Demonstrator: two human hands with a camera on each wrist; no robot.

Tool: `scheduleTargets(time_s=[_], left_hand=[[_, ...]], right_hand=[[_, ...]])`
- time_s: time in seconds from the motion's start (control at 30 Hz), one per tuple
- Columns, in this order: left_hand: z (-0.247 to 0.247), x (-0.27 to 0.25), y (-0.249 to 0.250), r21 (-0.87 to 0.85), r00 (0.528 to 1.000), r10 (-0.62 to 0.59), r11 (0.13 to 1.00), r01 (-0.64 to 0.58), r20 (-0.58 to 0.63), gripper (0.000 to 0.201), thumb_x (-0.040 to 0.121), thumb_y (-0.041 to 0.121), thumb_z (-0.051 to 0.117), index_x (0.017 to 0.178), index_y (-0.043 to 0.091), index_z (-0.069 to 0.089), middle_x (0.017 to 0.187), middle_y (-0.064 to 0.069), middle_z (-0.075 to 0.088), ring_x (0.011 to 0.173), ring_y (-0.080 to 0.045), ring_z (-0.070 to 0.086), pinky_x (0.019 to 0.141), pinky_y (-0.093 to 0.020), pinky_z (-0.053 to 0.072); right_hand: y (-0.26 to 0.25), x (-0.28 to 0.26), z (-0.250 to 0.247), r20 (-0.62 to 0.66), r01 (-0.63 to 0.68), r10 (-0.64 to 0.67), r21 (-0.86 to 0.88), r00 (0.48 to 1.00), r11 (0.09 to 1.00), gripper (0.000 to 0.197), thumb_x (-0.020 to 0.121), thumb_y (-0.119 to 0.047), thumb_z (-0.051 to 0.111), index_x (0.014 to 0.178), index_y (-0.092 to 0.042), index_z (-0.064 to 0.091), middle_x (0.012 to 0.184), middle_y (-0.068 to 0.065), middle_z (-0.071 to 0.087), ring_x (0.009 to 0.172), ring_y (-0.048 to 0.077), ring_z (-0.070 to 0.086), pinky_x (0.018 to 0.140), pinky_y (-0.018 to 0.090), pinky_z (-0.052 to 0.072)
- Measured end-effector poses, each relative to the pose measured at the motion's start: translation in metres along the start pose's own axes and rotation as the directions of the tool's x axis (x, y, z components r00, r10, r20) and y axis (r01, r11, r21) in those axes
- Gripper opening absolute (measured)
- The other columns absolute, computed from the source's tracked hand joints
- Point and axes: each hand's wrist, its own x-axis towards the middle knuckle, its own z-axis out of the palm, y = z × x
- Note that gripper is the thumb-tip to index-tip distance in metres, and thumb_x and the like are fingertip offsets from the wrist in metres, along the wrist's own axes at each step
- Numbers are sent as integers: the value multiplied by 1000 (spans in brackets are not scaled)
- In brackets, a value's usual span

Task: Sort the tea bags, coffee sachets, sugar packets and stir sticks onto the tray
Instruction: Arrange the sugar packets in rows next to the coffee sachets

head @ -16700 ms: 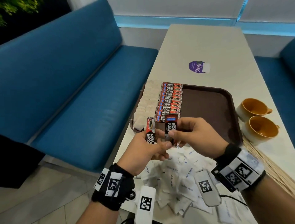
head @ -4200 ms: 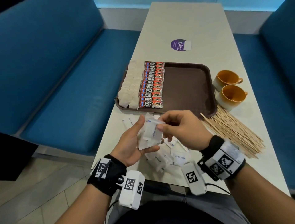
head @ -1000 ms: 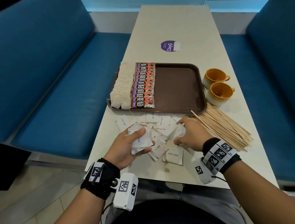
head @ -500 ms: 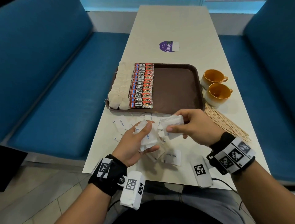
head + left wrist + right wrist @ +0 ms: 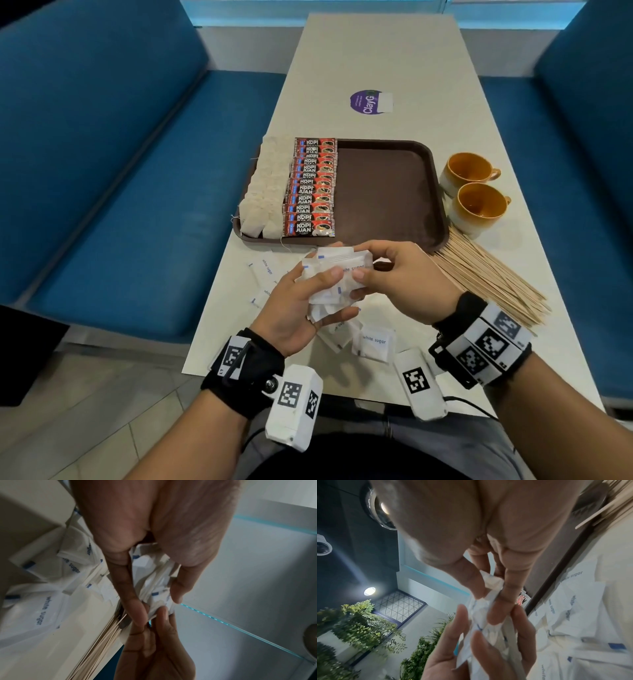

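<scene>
Your left hand (image 5: 301,308) and right hand (image 5: 400,281) meet at the centre of the head view, both closed around one bunch of white sugar packets (image 5: 334,277) held above the table (image 5: 376,58). Your left palm cups the bunch from below, thumb pressed on its top; your right thumb and fingers pinch its right edge, where "white sugar" print shows. In the left wrist view the bunch (image 5: 154,586) sits between the left thumb and fingers, with the right fingertips (image 5: 163,615) touching it from the lower part of the frame. In the right wrist view the packets (image 5: 488,626) are crumpled between both sets of fingers at mid-frame.

More loose sugar packets (image 5: 373,342) lie on the table under and just below your hands, and a few others (image 5: 263,274) to their left.

The brown tray (image 5: 387,192) sits just above your hands in the frame. A column of pale tea bags (image 5: 265,192) fills its left edge, touching a column of red coffee sachets (image 5: 311,188) overlapped beside it; the right part of the tray is bare.

The stir sticks (image 5: 489,284) fan out on the table at right, just beside the tray's lower right corner. Two orange cups (image 5: 476,192) stand right of the tray. A purple sticker (image 5: 368,102) marks the table at upper centre, and blue benches (image 5: 102,154) flank both sides.
</scene>
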Motion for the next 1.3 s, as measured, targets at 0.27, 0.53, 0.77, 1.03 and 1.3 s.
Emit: scheduleTargets(time_s=[0.27, 0.53, 0.77, 1.03, 1.3], left_hand=[[-2, -5, 3, 19, 998, -5, 1000, 6, -62, 48, 88, 19, 65, 131, -2, 63, 122, -26, 70, 100, -35, 72, 61, -34, 61], [0, -5, 1, 20, 997, 16, 1000, -14, -81, 40, 86, 15, 67, 123, 1, 65, 113, -19, 73, 91, -29, 74, 58, -34, 61], [0, 2, 10, 3, 991, 55, 999, -55, -122, 49, 87, 16, 68, 131, -4, 60, 127, -29, 66, 95, -33, 72, 60, -35, 60], [-10, 27, 38, -20, 983, 108, 993, -112, -150, 43, 88, 17, 67, 127, 3, 63, 110, -24, 71, 106, -40, 69, 64, -37, 61], [-20, 65, 53, -25, 980, 110, 993, -115, -164, 51, 82, 15, 78, 129, 1, 63, 119, -33, 67, 104, -44, 69, 66, -40, 60]], right_hand=[[3, -4, -8, -109, 50, -53, -29, 993, 998, 12, 91, -2, 73, 102, -8, 73, 85, 17, 75, 62, 18, 64, 55, 31, 56], [2, -10, -12, -74, 50, -51, -19, 996, 999, 16, 88, -12, 79, 103, -11, 76, 79, 13, 75, 56, 20, 58, 56, 29, 54], [-2, 2, -21, -115, 30, -34, -33, 993, 999, 17, 84, -14, 82, 100, -9, 78, 83, 6, 79, 61, 14, 64, 54, 28, 54], [-46, 55, -58, -213, 83, -84, -15, 973, 996, 12, 86, -12, 78, 97, -8, 74, 92, 7, 79, 84, 21, 76, 71, 30, 64], [-61, 182, -113, -385, 71, -118, -133, 915, 988, 10, 89, -6, 77, 84, -11, 70, 88, 15, 74, 73, 32, 73, 84, 50, 62]])
